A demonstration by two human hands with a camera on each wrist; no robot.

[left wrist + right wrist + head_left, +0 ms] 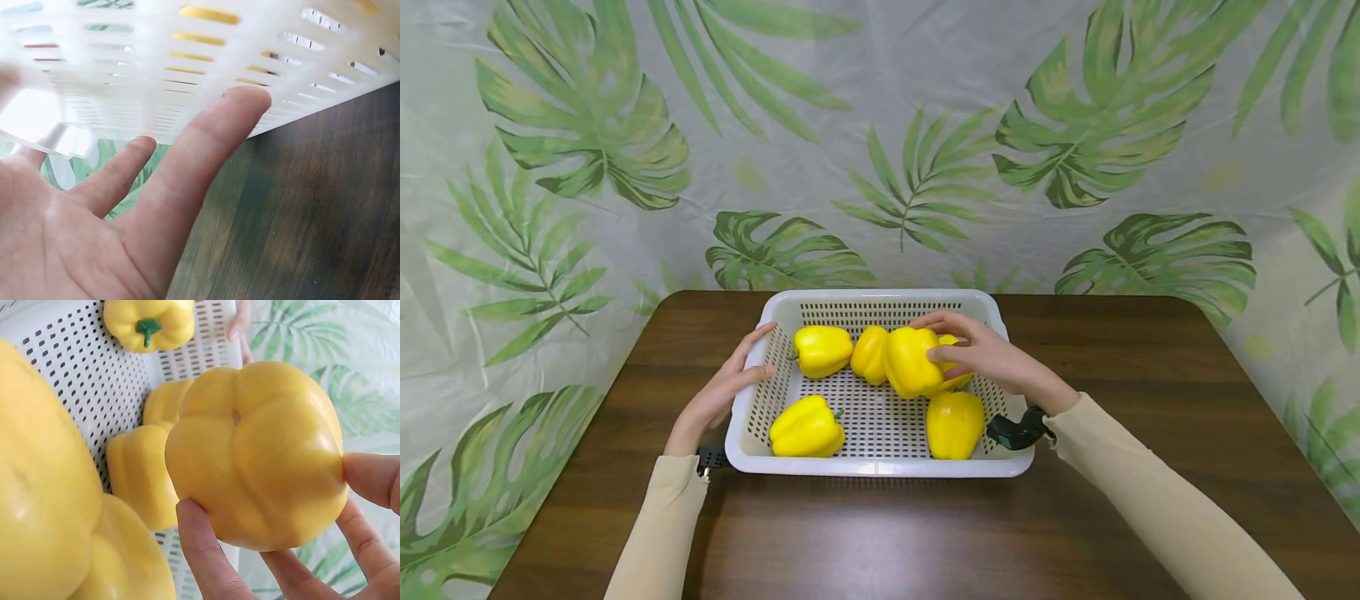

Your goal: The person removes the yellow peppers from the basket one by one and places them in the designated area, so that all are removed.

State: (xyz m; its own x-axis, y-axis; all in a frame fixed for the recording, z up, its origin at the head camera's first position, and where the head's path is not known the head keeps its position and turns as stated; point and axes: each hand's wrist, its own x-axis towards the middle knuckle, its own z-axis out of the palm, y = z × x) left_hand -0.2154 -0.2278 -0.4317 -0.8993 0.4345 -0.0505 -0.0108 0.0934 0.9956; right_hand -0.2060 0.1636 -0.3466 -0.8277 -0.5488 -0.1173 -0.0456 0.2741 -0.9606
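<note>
My right hand (981, 354) grips a yellow bell pepper (912, 362) above the basket's right half. In the right wrist view, the thumb and fingertips press on the sides of this bell pepper (259, 459), its stemless end facing the camera. Spread against the left side of the white basket (880, 468) is my left hand (722, 392), its fingers fairly straight. The left wrist view shows its thumb (187, 156) along the slotted outer wall. Other yellow bell peppers lie in the basket: one back left (823, 351), one front left (807, 427), one front right (955, 425).
Another yellow bell pepper (869, 355) lies at the back middle, and one (957, 382) is partly hidden behind the right hand. The basket stands on a dark brown wooden table (1150, 417). A leaf-patterned cloth (917, 167) hangs behind the table.
</note>
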